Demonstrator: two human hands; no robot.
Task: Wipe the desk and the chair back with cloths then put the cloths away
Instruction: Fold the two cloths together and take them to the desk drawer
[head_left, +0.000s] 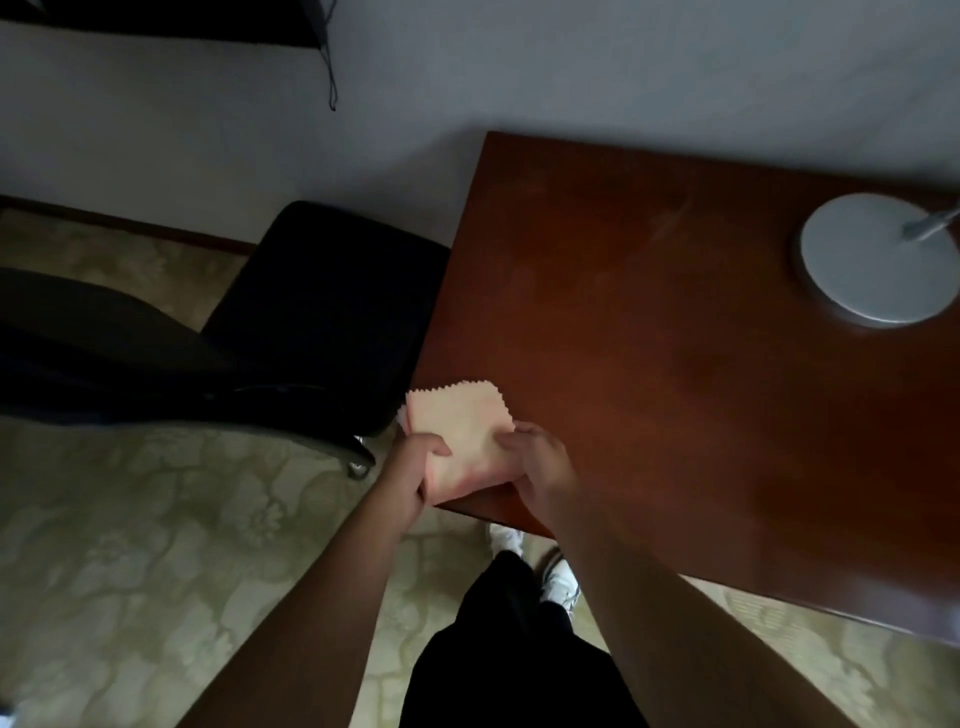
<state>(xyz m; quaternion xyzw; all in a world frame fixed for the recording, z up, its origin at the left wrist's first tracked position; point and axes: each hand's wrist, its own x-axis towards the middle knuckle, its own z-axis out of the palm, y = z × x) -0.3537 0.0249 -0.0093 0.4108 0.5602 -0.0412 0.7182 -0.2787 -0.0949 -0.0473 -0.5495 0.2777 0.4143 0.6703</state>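
The cloth (460, 434) is a pale peach-pink square, folded flat into at least two layers; a lighter under-layer shows at its left edge. Its far and right edges are cut in a fine zigzag. The surface is plain, with no visible print, and it appears soft and thin.

The cloth lies at the near left corner of the desk (675, 364), with its left part projecting slightly past the desk's left edge. The desk top is dark reddish-brown wood with a smooth, slightly glossy finish.

The left hand (415, 475) grips the cloth at its near left side: the thumb lies across the top, and the fingers are curled underneath, out of sight. The right hand (535, 467) pinches the near right side of the cloth, its fingers bent over the top surface. The two hands are apart, one at each side of the cloth, both clamped on it.

A round grey lamp base (872, 260) stands near the far right edge of the desk, well apart from the cloth. A black office chair (291, 312) stands just beside the desk's left edge, on a pale patterned carpet (156, 545). Black trousers (509, 649) and a white shoe (561, 582) of the person show below the desk's near edge.
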